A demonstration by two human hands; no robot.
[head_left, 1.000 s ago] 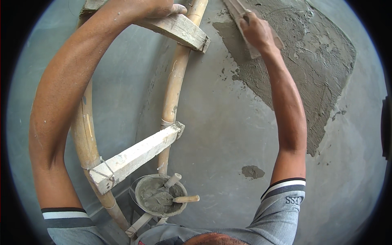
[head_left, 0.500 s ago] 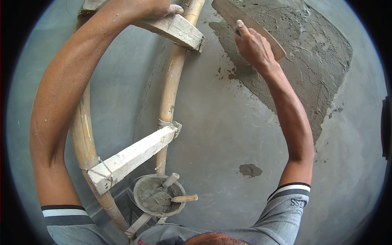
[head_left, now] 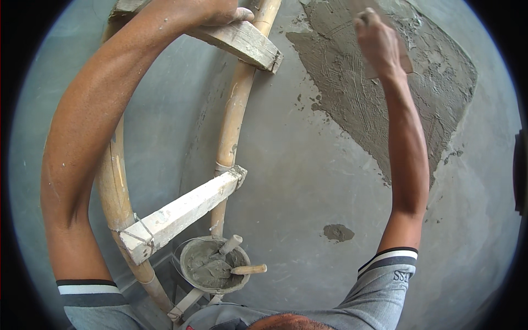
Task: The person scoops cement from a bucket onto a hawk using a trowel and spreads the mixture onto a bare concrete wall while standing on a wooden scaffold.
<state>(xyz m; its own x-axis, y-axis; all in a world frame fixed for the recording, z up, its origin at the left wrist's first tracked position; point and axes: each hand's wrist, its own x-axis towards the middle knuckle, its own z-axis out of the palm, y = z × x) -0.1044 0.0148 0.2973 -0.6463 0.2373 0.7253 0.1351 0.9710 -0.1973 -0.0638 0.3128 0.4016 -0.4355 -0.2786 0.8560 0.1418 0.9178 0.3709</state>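
Against the upper wooden rung [head_left: 258,47] of a bamboo ladder, my left hand [head_left: 225,14] is closed; its thumb lies along the top edge and the other fingers are mostly hidden. My right hand [head_left: 379,41], slightly smeared by motion, grips a long flat plastering float [head_left: 406,59]. The float's far end runs off the top of the picture. It lies over a patch of wet grey mortar [head_left: 341,77] spread on the smooth grey wall [head_left: 286,165]. Ridges and streaks mark the mortar, most of all left of my right hand.
A lower whitish rung [head_left: 181,212] is wired to the bamboo poles [head_left: 234,115]. Below it, a bucket of mortar [head_left: 246,280] holds two handled tools, one a trowel with a wooden handle [head_left: 250,269]. A small mortar blob [head_left: 338,232] sticks to the wall at right.
My right hand has swept the float to the right across the mortar, and the float has turned steeper. More streaked mortar shows at left. My left hand stays on the rung.
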